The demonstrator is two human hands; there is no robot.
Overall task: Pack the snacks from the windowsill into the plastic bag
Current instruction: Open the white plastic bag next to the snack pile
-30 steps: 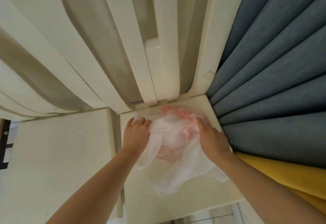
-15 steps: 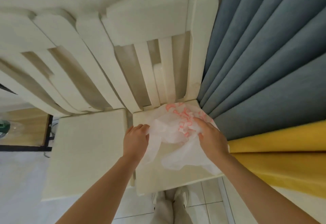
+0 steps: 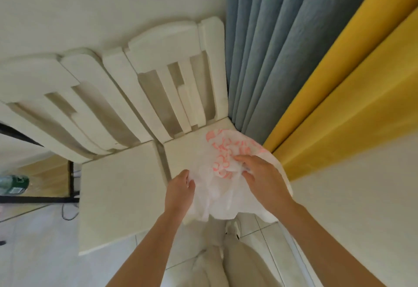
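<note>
Curtains (image 3: 271, 60), grey-blue and yellow, hang right of two white chairs (image 3: 117, 196) on tiles (image 3: 34, 252). The crumpled white plastic bag (image 3: 221, 187), pink-printed, lies on the right chair's seat (image 3: 181, 153), long axis running back corner to overhanging front edge. Left hand (image 3: 181, 189) pinches its left edge; right hand (image 3: 260, 180) clutches its folds.

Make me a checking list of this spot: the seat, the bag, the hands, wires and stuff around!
Surface: white chair seat, with a second white chair left of it.
Job's things: plastic bag, white with pink print, crumpled on the seat; no snacks seen.
Clutter: green-labelled bottle at far left.
Grippers: left hand grips the bag's left edge; right hand pinches its printed part.
Cables: thin dark cable on the floor by the second chair.
Surroundings: blue-grey curtain, yellow curtain, tiled floor.
</note>
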